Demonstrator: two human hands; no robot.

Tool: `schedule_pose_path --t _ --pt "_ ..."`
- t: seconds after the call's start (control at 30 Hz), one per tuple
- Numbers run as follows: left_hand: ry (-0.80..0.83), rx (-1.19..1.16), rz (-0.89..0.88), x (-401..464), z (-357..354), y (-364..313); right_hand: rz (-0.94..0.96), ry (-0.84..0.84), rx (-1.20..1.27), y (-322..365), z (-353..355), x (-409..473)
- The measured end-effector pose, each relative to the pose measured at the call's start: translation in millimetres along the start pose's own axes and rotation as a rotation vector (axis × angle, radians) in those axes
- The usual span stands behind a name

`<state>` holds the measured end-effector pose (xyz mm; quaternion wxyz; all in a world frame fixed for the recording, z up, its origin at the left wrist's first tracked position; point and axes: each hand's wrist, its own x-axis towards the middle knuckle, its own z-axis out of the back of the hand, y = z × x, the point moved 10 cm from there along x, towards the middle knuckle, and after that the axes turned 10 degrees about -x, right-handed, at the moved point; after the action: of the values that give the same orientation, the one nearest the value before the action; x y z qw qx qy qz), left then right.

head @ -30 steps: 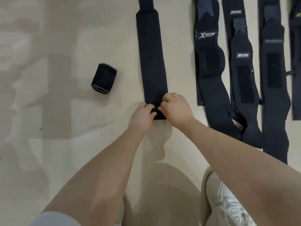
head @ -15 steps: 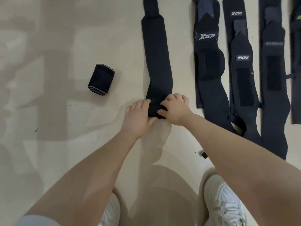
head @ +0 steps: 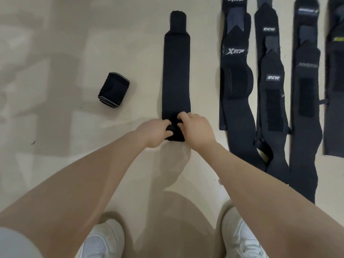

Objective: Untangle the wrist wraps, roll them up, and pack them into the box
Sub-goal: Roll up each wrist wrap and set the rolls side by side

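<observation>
A long plain black wrist wrap (head: 176,75) lies flat on the pale floor, running away from me. Its near end is rolled into a small thick coil. My left hand (head: 154,132) grips the coil's left side and my right hand (head: 197,129) grips its right side, fingers curled over the top. To the left lies a finished rolled wrap (head: 113,90) with grey edging. On the right, several black wraps lie flat side by side, among them an XTEP wrap (head: 235,75) and a JINCYO wrap (head: 272,86). No box is in view.
My two white shoes (head: 240,237) stand at the bottom of the view, close below my arms. The floor (head: 55,53) is pale and glossy, with open room to the left of the rolled wrap.
Both hands have rolled the near end of the plain wrap further, so the coil is thicker. The wrap's far tab end has come into view as the wrap drew toward me.
</observation>
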<state>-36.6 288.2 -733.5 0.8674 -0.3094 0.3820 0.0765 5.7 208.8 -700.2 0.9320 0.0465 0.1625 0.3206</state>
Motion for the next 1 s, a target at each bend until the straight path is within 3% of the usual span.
schedule_pose_path --t 0.13,0.2,0.33,0.43,0.5,0.6,0.73,0.87,1.0 --pt "-0.069 -0.461 0.152 -2 -1 25 0.111 0.092 -0.107 7 -2 -7" --pt "-0.091 -0.501 0.211 -3 -4 32 0.113 0.182 -0.134 11 -17 -18" --pt "-0.217 -0.164 0.223 -7 19 20 -0.119 0.201 0.208 -4 -28 -26" --pt "-0.39 0.327 -0.122 -13 40 -33 -0.153 0.256 0.206 -10 -30 -19" --pt "-0.313 0.463 -0.331 -14 17 -52 -0.186 0.247 0.253 -16 -30 -18" --pt "-0.194 0.349 -0.202 -6 -3 -32 -0.27 0.217 0.453 -26 -27 -18" --pt "-0.191 0.06 -0.125 -1 7 -23 -0.189 0.279 0.298 -21 -24 -11" --pt "-0.109 0.071 -0.105 1 9 -23 -0.149 0.306 0.297 -16 -25 -9" --pt "-0.016 0.044 -0.133 1 8 -20 -0.263 0.286 0.475 -24 -26 -11"
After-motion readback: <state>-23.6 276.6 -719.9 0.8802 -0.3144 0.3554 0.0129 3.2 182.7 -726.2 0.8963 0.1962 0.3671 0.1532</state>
